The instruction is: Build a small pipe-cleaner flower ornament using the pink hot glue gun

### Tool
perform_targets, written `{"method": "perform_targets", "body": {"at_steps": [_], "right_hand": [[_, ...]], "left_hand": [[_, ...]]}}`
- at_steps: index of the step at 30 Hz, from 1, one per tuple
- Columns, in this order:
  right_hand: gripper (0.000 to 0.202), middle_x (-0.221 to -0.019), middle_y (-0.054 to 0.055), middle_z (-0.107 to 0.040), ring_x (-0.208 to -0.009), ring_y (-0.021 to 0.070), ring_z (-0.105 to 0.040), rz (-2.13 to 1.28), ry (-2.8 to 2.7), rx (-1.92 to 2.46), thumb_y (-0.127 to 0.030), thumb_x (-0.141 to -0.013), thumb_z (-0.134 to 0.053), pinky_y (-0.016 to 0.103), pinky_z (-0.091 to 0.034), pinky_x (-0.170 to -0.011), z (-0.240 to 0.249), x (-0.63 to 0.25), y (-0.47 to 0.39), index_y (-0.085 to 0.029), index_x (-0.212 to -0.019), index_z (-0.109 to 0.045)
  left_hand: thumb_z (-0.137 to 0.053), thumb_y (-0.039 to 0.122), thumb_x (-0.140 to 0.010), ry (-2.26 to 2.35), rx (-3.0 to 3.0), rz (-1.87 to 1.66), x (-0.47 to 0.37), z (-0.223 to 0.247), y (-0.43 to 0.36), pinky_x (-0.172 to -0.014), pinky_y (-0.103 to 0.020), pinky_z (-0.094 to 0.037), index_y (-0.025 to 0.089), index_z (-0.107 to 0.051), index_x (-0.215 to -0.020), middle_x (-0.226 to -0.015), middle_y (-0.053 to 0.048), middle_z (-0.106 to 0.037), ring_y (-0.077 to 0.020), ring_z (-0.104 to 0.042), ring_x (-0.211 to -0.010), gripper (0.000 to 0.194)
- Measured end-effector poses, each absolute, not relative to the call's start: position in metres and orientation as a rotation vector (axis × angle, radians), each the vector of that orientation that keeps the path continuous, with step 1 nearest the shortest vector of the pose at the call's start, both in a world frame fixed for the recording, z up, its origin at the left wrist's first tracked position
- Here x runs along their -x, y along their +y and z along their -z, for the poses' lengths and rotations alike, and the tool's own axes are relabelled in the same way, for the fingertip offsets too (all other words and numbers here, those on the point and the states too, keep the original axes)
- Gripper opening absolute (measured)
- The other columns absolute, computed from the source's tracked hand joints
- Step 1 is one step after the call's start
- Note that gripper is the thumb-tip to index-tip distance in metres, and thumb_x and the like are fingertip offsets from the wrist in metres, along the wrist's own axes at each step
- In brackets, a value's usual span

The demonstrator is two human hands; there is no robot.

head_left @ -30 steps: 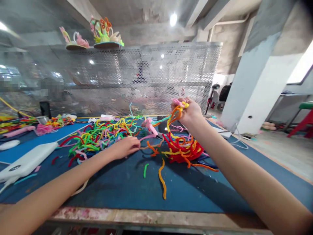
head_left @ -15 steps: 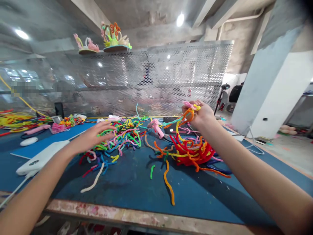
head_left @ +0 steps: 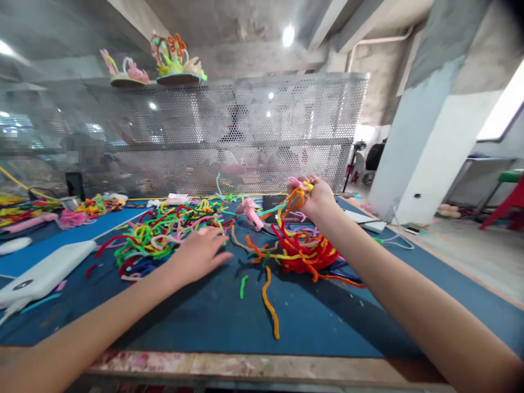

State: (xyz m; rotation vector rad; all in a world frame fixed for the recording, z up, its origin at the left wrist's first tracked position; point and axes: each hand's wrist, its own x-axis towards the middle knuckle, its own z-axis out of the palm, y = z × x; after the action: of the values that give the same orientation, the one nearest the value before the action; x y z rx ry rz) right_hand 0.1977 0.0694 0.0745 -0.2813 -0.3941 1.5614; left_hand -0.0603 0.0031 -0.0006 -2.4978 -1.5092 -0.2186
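Note:
My right hand (head_left: 318, 197) is raised with its fingers closed around several pink, yellow and orange pipe cleaners (head_left: 301, 188). Orange and turquoise strands hang from it over a red and orange heap of pipe cleaners (head_left: 311, 254). My left hand (head_left: 200, 254), fingers spread, is at the right side of a mixed-colour heap of pipe cleaners (head_left: 143, 237); whether it touches the heap I cannot tell. A pink glue gun (head_left: 250, 213) lies between the heaps. Nearer me are a loose orange pipe cleaner (head_left: 270, 308) and a short green piece (head_left: 243, 286).
A white power bank (head_left: 49, 273) with a cable lies at left, near a white oval object (head_left: 15, 245). Behind the table stands a perforated metal screen (head_left: 196, 136), topped by two decorated stands (head_left: 180, 78). A pillar (head_left: 417, 147) rises at right.
My left hand has moved right and nearer, from above the mixed heap to its right side. The mixed heap's front strands have shifted. The view has turned slightly right; my right hand still grips its pipe cleaners.

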Motion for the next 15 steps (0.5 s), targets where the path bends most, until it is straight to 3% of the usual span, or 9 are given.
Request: {"method": "perform_targets", "body": {"at_steps": [3,6,8,12,15], "right_hand": [[0.039,-0.035,-0.007,-0.031,-0.033,0.0083,-0.032,-1.556,-0.400,0.281,-0.024,-0.096,-0.020,0.018,-0.038,-0.038,-0.073,-0.200,0.073,-0.020,-0.057,-0.017],[0.038,-0.035,-0.007,-0.030,-0.032,0.0078,-0.030,-1.554,-0.407,0.264,-0.021,-0.095,-0.021,0.017,-0.036,-0.037,-0.072,-0.202,0.074,-0.020,-0.058,-0.016],[0.037,-0.035,-0.008,-0.030,-0.031,0.0072,-0.029,-1.555,-0.399,0.256,-0.019,-0.094,-0.021,0.017,-0.036,-0.037,-0.072,-0.203,0.075,-0.019,-0.058,-0.016],[0.037,-0.035,-0.008,-0.031,-0.031,0.0077,-0.030,-1.542,-0.406,0.277,-0.022,-0.095,-0.021,0.018,-0.037,-0.038,-0.072,-0.206,0.076,-0.020,-0.058,-0.018],[0.037,-0.035,-0.007,-0.032,-0.032,0.0076,-0.031,-1.527,-0.417,0.297,-0.021,-0.095,-0.022,0.017,-0.037,-0.038,-0.072,-0.206,0.076,-0.020,-0.058,-0.018]], "left_hand": [[-0.046,0.066,-0.079,-1.587,2.865,0.215,0.000,0.004,0.002,-0.106,-0.043,-0.034,0.015,-0.043,-0.137,-0.142,-0.016,-0.043,-0.0322,-0.039,-0.131,0.078],[-0.054,0.074,-0.067,-1.674,2.909,0.183,-0.028,0.019,0.002,-0.110,-0.054,-0.022,0.020,-0.040,-0.140,-0.148,-0.017,-0.034,-0.0396,-0.026,-0.136,0.091],[-0.052,0.067,-0.075,-1.528,2.914,0.242,-0.027,0.029,0.005,-0.110,-0.054,-0.020,0.021,-0.045,-0.136,-0.147,-0.016,-0.036,-0.0379,-0.028,-0.136,0.077],[-0.040,0.037,-0.093,-1.253,2.857,0.279,0.001,0.037,0.010,-0.100,-0.038,-0.039,0.016,-0.059,-0.115,-0.120,-0.013,-0.060,-0.0254,-0.053,-0.115,0.036],[-0.035,0.020,-0.092,-1.328,2.701,0.162,0.024,0.036,0.011,-0.083,-0.033,-0.048,0.017,-0.058,-0.111,-0.107,-0.011,-0.059,-0.0216,-0.061,-0.094,0.030]]}}
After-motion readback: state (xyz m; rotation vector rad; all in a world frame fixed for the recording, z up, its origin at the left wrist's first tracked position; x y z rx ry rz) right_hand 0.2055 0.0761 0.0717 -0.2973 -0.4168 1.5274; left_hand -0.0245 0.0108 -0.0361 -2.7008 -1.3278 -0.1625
